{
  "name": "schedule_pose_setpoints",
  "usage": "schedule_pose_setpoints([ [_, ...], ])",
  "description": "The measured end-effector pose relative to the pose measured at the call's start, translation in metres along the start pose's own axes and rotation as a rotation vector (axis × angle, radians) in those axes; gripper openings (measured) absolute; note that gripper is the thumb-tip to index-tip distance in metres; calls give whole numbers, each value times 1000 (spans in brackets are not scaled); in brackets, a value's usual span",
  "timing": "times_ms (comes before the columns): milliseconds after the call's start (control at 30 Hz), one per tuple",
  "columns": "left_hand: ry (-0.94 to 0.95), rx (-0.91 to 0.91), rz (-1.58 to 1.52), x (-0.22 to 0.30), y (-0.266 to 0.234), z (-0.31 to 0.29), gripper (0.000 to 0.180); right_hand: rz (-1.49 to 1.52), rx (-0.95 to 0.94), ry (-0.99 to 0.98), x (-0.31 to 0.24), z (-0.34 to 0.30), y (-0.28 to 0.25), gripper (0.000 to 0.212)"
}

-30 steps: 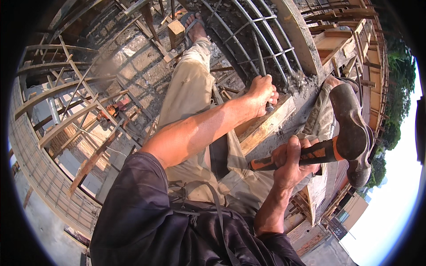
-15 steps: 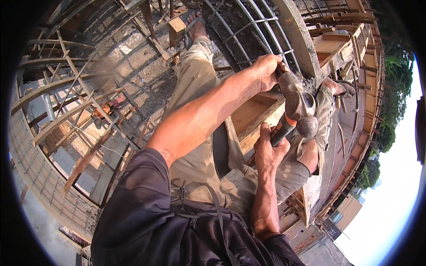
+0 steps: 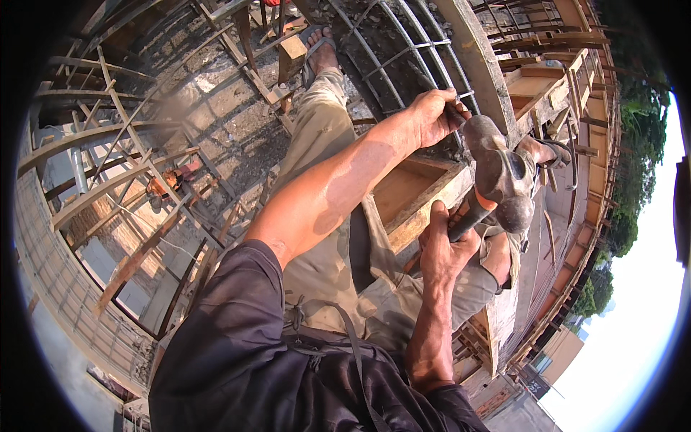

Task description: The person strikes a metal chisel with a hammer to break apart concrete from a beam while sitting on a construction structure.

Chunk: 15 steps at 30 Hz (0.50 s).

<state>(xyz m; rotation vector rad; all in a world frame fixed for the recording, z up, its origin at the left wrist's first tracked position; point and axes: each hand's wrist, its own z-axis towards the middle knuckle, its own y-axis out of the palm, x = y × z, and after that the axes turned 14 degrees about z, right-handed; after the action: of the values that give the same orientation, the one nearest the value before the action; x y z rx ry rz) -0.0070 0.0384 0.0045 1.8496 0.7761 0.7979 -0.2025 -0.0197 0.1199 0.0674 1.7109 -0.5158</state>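
My right hand (image 3: 443, 248) is wrapped round the dark handle of a hammer (image 3: 500, 173) with an orange band below its worn, rounded steel head. The head is raised beside my left hand (image 3: 434, 119), a small gap from its fingers. That left hand is closed round a short dark metal rod (image 3: 456, 114), of which only the end shows; its kind and lower part are hidden. Just past my fingers run the bars of a rebar cage (image 3: 410, 47), lying in a trough next to a board (image 3: 479, 57).
I straddle the formwork, one sandalled foot (image 3: 322, 52) at the far left, the other (image 3: 551, 153) at right. An open wooden box form (image 3: 414, 191) lies between my legs. Timber poles and framing (image 3: 108, 137) stand over a lower level at left. Trees (image 3: 637, 158) rise beyond the right edge.
The hammer head has moved right and away from my left hand, and looks larger. My right hand has shifted slightly right with it. My left hand keeps its grip in nearly the same place.
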Motion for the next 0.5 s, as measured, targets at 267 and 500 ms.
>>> schedule_pose_setpoints([
  [267,58,-26,-47,-3,8,-7,25,250,-34,-215,-8,15,3,34],
  [500,99,-121,-1,4,-7,8,27,29,44,-22,-23,5,4,30],
])
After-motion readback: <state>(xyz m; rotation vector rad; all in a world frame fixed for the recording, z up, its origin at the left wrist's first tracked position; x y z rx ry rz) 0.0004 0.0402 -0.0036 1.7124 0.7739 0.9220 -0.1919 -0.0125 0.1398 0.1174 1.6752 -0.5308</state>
